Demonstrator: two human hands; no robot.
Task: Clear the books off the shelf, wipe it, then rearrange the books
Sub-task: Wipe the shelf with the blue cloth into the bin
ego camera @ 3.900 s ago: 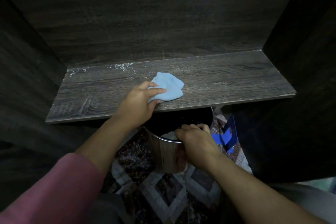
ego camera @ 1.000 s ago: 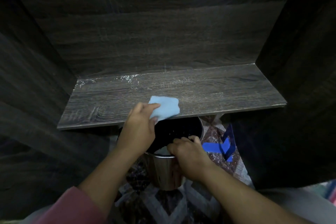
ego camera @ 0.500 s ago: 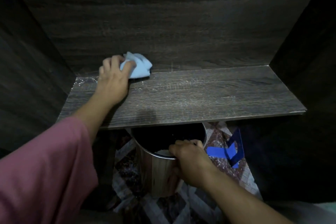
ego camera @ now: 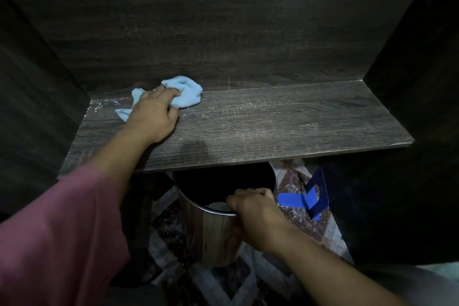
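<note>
The dark wooden shelf [ego camera: 285, 119] holds no books; white dust specks lie in its back left corner. My left hand [ego camera: 151, 113] grips a light blue cloth [ego camera: 187, 92] and holds it down on the shelf near the back left, against the rear panel. Below the shelf's front edge, my right hand [ego camera: 250, 211] grips the rim of a shiny metal bin [ego camera: 211, 236], which sits under the edge with something pale inside it.
Dark wood panels close the shelf in on the left, right and back. A blue bookend [ego camera: 313, 197] stands on the patterned floor [ego camera: 173, 228] to the right of the bin. No books are in view.
My left hand carried the cloth from the shelf's front edge above the bin to the back left, then slid slightly right along the rear. My right hand stayed on the bin rim.
</note>
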